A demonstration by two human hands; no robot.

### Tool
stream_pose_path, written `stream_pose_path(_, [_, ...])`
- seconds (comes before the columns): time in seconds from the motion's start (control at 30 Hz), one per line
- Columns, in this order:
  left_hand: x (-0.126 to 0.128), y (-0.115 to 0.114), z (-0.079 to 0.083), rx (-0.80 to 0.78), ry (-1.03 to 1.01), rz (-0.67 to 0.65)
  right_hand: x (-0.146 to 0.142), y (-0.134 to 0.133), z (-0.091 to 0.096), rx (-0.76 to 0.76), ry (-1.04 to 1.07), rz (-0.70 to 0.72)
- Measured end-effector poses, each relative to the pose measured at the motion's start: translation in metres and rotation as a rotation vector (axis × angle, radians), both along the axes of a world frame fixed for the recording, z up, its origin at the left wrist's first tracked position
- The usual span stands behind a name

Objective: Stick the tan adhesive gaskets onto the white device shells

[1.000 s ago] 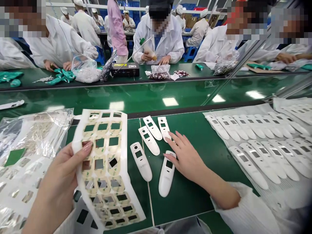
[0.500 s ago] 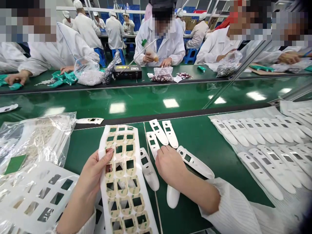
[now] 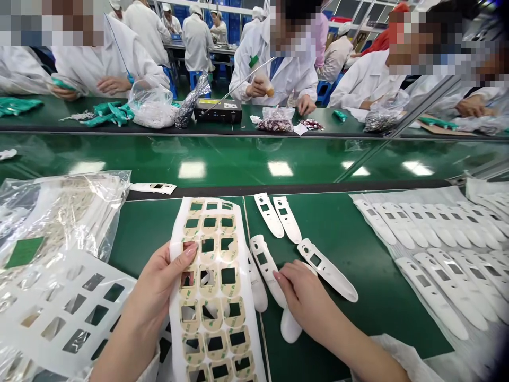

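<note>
My left hand (image 3: 161,289) grips the left edge of a long white backing sheet (image 3: 256,339), thumb on top. Rows of beige adhesive frames with square cut-outs cover the sheet. My right hand (image 3: 304,294) has its fingers curled in, thumb and fingertips at the right edge of a white plastic casing (image 3: 265,265) with a square window and a round hole. Another casing (image 3: 258,289) is partly covered by the sheet. Under my right hand lies one more casing (image 3: 291,324), mostly hidden. Beside it rests a casing (image 3: 330,273) with its inside showing.
Two casings (image 3: 278,217) lie farther back. At right, rows of casings (image 3: 433,297) rest on white foam wrap (image 3: 441,199). A clear plastic bag (image 3: 115,212) and a cut-out sheet (image 3: 47,307) are at left. Beyond the green belt (image 3: 238,159), co-workers in white coats sit.
My right hand has drawn a casing toward me, away from the two at the back. The view has tilted down slightly. My left hand keeps its hold on the sheet.
</note>
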State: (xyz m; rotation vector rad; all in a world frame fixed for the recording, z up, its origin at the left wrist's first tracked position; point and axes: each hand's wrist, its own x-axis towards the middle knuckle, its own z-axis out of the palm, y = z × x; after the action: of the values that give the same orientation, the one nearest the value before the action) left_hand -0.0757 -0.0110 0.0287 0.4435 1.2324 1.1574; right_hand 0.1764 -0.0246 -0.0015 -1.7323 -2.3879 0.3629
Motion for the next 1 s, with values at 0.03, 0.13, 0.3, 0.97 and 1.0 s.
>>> stream_pose_path(0.03, [0.0,0.0,-0.001,-0.002,-0.002,-0.002,0.002,-0.002,-0.001,0.006,0.004,-0.012])
stream_pose_path(0.13, [0.0,0.001,-0.002,-0.003,-0.008,0.004,0.008,-0.004,-0.004,0.037,-0.008,-0.038])
stream_pose_path(0.3, [0.001,0.002,-0.005,-0.006,0.006,0.004,0.015,0.025,0.003,0.114,-0.049,-0.028])
stream_pose_path(0.97, [0.001,0.001,-0.015,-0.029,0.026,-0.081,0.023,-0.017,-0.013,-0.075,0.34,-0.242])
stream_pose_path(1.0, [0.002,0.001,-0.014,-0.033,0.026,-0.08,0.025,-0.018,-0.014,0.0,0.278,-0.214])
